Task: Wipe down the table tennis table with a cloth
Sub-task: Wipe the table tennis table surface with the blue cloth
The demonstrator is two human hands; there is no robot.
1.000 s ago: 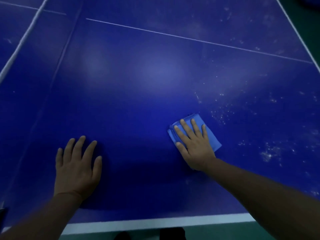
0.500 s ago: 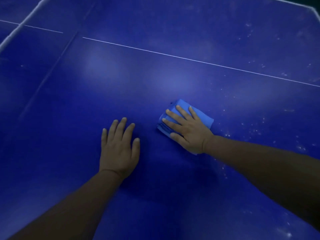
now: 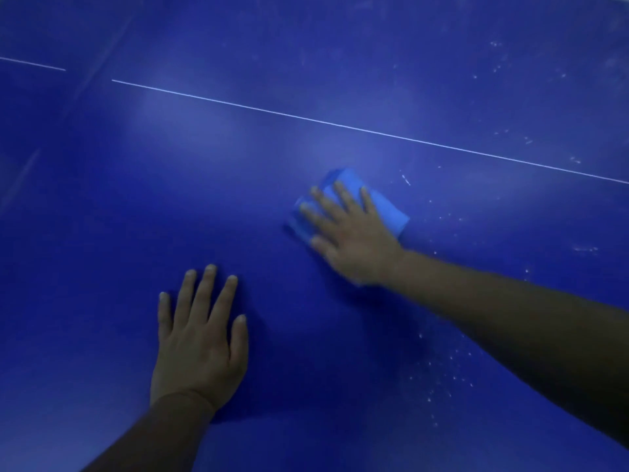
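Blue table (image 3: pixel 238 185): right hand (image 3: pixel 354 243) flat on cloth (image 3: pixel 384 209), left hand (image 3: pixel 200 338) spread alongside.

A dim games room or sports hall, judging by the blue table tennis table (image 3: pixel 238 199) with its white line (image 3: pixel 340 126).

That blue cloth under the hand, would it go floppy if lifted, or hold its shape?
Probably floppy: the cloth lies folded in soft layers, flattened under the right hand. It looks light, thin fabric. Pushed, it likely slides easily, since the table looks smooth and glossy, though pressing fingers keep it from bunching.
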